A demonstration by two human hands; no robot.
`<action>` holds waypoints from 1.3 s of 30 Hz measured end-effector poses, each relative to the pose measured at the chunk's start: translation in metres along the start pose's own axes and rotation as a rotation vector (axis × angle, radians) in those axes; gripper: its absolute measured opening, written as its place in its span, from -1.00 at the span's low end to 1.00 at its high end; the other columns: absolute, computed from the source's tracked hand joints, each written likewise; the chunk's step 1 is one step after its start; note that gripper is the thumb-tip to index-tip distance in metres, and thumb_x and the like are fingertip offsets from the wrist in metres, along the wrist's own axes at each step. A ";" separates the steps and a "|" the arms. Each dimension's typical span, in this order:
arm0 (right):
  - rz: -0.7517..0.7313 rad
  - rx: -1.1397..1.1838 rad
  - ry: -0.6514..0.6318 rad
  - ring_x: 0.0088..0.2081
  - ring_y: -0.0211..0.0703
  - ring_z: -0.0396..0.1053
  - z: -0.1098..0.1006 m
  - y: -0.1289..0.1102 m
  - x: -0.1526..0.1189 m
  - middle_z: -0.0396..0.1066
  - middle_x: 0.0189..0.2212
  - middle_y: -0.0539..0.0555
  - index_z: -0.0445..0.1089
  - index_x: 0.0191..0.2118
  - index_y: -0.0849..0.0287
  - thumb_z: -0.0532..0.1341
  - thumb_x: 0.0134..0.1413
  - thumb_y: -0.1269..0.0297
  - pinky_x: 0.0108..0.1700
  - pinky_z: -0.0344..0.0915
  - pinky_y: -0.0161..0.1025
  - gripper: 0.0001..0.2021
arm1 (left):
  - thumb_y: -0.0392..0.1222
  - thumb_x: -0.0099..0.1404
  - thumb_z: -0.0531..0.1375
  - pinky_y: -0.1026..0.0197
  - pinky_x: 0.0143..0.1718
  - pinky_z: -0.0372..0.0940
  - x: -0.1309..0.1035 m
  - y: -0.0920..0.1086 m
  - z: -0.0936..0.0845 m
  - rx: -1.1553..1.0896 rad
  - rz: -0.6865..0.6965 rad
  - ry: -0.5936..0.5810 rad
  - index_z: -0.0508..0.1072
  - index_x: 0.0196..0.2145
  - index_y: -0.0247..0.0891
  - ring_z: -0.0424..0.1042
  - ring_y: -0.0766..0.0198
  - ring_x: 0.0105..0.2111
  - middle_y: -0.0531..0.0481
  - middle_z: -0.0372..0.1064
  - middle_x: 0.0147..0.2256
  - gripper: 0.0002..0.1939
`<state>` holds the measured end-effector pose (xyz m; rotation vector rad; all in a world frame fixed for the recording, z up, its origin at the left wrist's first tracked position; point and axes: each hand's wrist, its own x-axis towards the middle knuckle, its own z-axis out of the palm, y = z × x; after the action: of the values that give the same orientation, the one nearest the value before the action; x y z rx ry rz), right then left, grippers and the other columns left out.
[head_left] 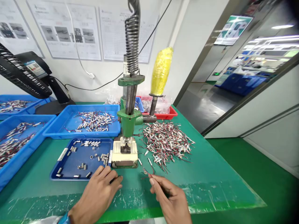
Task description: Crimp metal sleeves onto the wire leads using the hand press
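Observation:
My right hand [169, 196] pinches thin red and black wires [149, 175] with small white-sleeved parts, above the green mat right of the press base. My left hand [100, 189] rests by the front edge of the dark blue tray [81, 161]; its fingers are curled together, and what they hold, if anything, is hidden. Short silver metal cylinders [83, 166] lie scattered in that tray. Between and beyond the hands stands a green hand press [128, 124] on a cream base [115, 155]. A large pile of wired parts [165, 140] lies right of the press.
Blue trays of wired parts [94, 121] stand at the left and behind. A black fan [35, 74] is at the back left. The press lever, wrapped in yellow [161, 71], rises at the right, before a red tray [174, 112]. The mat's edge slants along the right.

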<state>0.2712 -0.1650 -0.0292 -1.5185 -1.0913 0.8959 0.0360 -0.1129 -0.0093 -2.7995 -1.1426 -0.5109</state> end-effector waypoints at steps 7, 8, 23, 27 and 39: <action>-0.076 -0.102 -0.004 -0.63 -0.28 0.12 0.002 0.002 -0.009 0.22 -0.72 -0.04 0.62 -0.44 0.17 0.29 0.14 -0.04 -0.59 0.13 -0.35 -0.63 | -0.39 0.41 0.11 0.09 -0.12 0.23 -0.002 0.004 0.011 -0.116 -0.031 -0.023 0.57 -0.20 -0.18 0.42 0.13 -0.28 -0.04 0.52 -0.33 -0.76; -0.093 -0.106 0.025 -0.65 -0.30 0.09 0.004 0.001 -0.010 0.19 -0.73 -0.05 0.62 -0.43 0.17 0.29 0.14 -0.02 -0.60 0.11 -0.35 -0.64 | -0.35 0.43 0.11 0.10 -0.14 0.25 -0.001 0.005 0.012 -0.215 -0.077 0.001 0.58 -0.20 -0.17 0.43 0.14 -0.29 -0.04 0.54 -0.33 -0.76; -0.727 -0.296 0.277 -0.63 -0.27 0.20 0.059 -0.022 -0.010 0.33 -0.66 0.00 0.64 -0.19 0.11 0.27 0.21 0.31 -0.54 0.15 -0.26 -0.84 | 0.20 0.05 0.43 0.27 -0.34 0.29 0.030 0.036 -0.002 -1.496 -1.043 0.345 0.68 -0.28 -0.27 0.31 0.27 -0.41 -0.07 0.52 -0.41 -0.53; -0.653 -0.294 0.219 -0.58 -0.26 0.23 0.059 -0.026 -0.009 0.31 -0.62 -0.01 0.63 -0.22 0.08 0.26 0.21 0.31 -0.51 0.17 -0.28 -0.85 | 0.17 0.03 0.45 0.28 -0.37 0.27 0.031 0.035 -0.003 -1.554 -1.063 0.351 0.68 -0.30 -0.29 0.28 0.31 -0.44 -0.08 0.52 -0.40 -0.54; -0.519 -0.223 0.003 -0.31 -0.16 0.42 0.054 -0.038 -0.006 0.47 -0.37 0.02 0.57 -0.20 0.03 0.21 0.27 0.36 -0.20 0.29 -0.22 -0.83 | 0.11 0.13 0.42 0.30 -0.33 0.29 0.031 0.036 0.004 -1.596 -0.984 0.364 0.64 -0.30 -0.27 0.33 0.30 -0.40 -0.03 0.46 -0.42 -0.63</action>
<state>0.2113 -0.1513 -0.0029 -1.3117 -1.5297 0.4222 0.0825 -0.1178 -0.0005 -2.0896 -2.7049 -2.8661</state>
